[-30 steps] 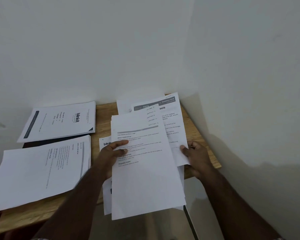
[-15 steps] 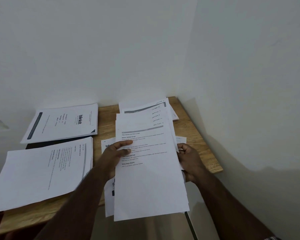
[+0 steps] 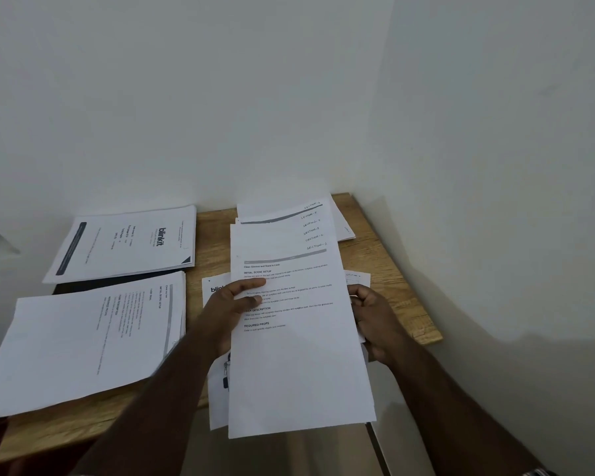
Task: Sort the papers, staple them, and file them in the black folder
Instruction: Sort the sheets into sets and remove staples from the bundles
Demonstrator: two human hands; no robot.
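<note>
Your left hand (image 3: 228,310) pinches a fanned stack of white printed sheets (image 3: 289,338) | right hand (image 3: 375,321) grips its edge | wooden table (image 3: 392,286) below.

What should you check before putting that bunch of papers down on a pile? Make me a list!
1. Left hand holds the fanned stack: ok, thumb lies on top of the front sheet.
2. Right hand has a grip on the stack's right edge: ok.
3. Sheets squared up: not ok, the top edges are stepped, showing handwritten section labels.
4. Stapler in sight: not ok, none visible.
5. Black folder free to open: not ok, the blinkit pile and the near left pile cover it.
6. Loose sheets under the stack belong with it: cannot tell.
</note>
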